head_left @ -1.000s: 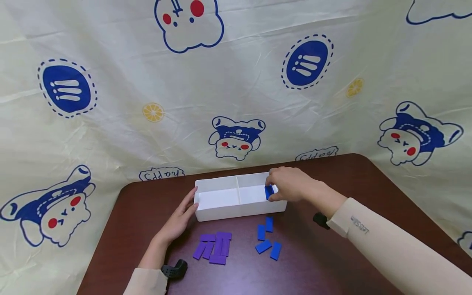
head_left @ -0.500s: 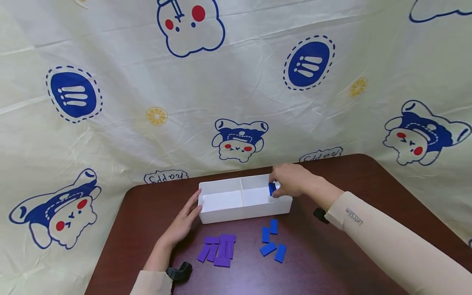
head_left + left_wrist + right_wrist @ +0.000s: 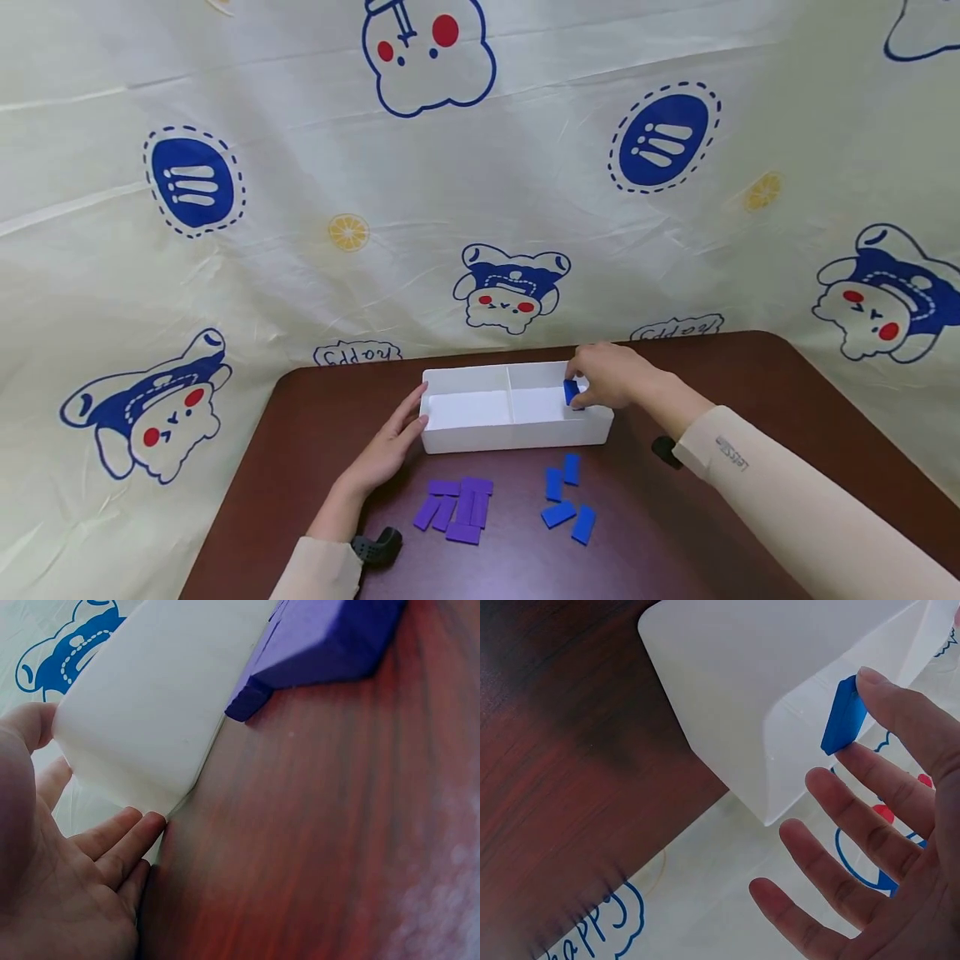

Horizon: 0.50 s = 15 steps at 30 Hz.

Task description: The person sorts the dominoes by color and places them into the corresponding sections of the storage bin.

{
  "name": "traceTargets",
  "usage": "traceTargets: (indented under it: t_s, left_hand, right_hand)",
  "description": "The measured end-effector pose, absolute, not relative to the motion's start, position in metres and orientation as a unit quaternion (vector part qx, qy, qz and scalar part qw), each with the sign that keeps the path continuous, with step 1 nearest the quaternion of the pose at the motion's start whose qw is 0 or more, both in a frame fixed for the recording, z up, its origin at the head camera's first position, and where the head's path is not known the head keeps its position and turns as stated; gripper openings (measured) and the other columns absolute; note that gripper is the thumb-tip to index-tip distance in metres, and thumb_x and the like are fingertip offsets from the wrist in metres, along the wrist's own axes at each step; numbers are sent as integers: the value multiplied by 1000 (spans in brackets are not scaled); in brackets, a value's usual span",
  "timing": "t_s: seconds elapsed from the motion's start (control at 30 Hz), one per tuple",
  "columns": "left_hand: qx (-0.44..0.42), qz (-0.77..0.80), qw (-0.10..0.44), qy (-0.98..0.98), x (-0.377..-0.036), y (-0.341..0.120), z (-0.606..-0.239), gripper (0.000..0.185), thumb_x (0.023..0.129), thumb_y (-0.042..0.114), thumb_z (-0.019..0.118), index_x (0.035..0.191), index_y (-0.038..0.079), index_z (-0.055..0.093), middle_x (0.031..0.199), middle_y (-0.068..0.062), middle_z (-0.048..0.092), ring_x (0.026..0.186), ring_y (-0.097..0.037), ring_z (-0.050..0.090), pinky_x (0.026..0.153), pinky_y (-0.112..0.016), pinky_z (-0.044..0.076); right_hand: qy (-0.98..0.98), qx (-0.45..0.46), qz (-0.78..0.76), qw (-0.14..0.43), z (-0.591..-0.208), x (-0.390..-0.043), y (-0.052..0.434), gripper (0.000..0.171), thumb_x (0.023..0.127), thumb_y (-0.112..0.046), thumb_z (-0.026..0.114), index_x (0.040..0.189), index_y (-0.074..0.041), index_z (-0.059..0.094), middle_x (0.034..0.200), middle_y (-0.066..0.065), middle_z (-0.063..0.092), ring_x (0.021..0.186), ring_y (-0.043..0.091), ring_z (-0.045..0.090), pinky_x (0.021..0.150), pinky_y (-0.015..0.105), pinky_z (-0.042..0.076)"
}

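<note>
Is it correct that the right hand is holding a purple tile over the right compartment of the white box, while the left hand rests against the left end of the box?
Not quite. The tile in the right hand is a blue tile, as the right wrist view shows. The rest holds: it is over the right compartment of the white box, and the left hand rests against the box's left end.

curtain [image 3: 480,192] crowds tray [image 3: 517,433]; near table [image 3: 675,533] open.
</note>
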<state>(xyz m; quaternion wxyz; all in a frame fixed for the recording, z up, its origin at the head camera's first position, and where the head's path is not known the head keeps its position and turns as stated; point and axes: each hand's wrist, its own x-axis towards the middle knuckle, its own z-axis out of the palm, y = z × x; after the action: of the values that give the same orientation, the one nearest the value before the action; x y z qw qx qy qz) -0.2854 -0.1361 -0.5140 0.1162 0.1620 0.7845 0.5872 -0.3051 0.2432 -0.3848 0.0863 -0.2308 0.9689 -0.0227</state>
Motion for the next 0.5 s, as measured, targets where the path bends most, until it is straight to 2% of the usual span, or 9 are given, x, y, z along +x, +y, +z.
traceTargets:
  t_s: [0.23, 0.5]
  left_hand:
    - [178, 583, 123, 783, -289, -134, -516, 61, 111, 31, 48, 166, 33, 21, 168, -17, 31, 154, -36, 33, 124, -57, 27]
    - [182, 577, 115, 788, -291, -141, -513, 62, 111, 33, 48, 166, 33, 20, 169, -16, 28, 153, -40, 34, 123, -57, 29]
  right_hand:
    - [972, -213, -32, 96, -396, -305, 249, 41, 86, -37, 85, 118, -12, 77, 115, 9, 70, 107, 28, 64, 94, 52, 56]
    - [975, -204, -15, 83, -400, -316, 241, 41, 84, -39, 86, 117, -15, 79, 115, 10, 71, 103, 29, 62, 91, 56, 54]
